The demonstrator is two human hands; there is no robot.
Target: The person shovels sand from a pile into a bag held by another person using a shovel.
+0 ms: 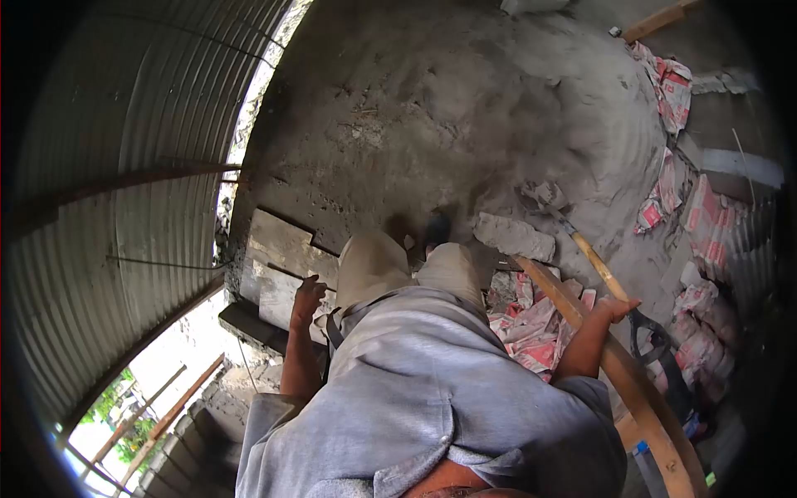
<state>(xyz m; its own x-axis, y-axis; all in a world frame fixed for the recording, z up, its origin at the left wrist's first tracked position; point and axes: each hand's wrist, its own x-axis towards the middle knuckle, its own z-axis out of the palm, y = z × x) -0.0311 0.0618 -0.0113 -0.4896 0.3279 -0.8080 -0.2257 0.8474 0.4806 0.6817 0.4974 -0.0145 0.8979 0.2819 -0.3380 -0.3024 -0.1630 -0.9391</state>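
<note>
My right hand (pixel 615 310) is closed round the upper end of a shovel (pixel 594 258), whose wooden shaft slants away toward the floor. The shovel's blade lies at the edge of a heap of grey powdery material (pixel 594 124), with a grey lump on or beside it. At my left side hangs my left hand (pixel 308 295), fingers loosely bent and somewhat apart, holding nothing that I can see. It is above pale flat slabs (pixel 281 241) on the floor.
A broken concrete block (pixel 515 237) lies before my feet. Torn red-and-white bags (pixel 535 328) are at my right, beside a long wooden beam (pixel 635 378). More bags (pixel 668 87) line the heap. A corrugated metal wall (pixel 158 133) stands at left.
</note>
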